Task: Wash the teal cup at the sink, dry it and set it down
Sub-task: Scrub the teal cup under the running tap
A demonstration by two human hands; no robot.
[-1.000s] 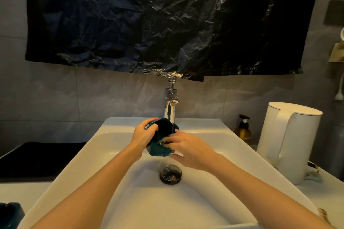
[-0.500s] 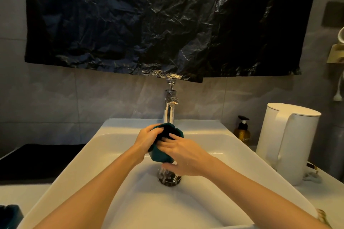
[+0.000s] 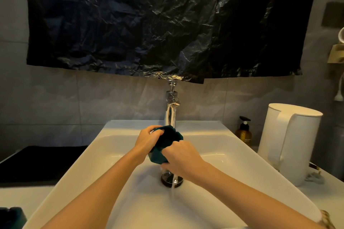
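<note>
The teal cup [image 3: 164, 142] is held tilted over the white sink [image 3: 115, 141], just under the chrome tap [image 3: 171, 109]. My left hand [image 3: 149, 140] grips its upper left side, fingers curled over the rim. My right hand [image 3: 179, 157] wraps around its lower right side and covers part of it. Water runs down past my right hand to the dark drain [image 3: 171, 180]. The inside of the cup is hidden.
A white kettle [image 3: 290, 143] stands right of the basin, with an amber pump bottle [image 3: 243, 133] behind it. A black mat [image 3: 41, 161] lies on the counter at left. A dark teal object [image 3: 11, 216] sits at the lower left corner. Black plastic sheeting [image 3: 167, 24] hangs above the tap.
My right hand has slid from the cup's right side over its front and lower part. The cup has shifted slightly up toward the tap, still in my left hand.
</note>
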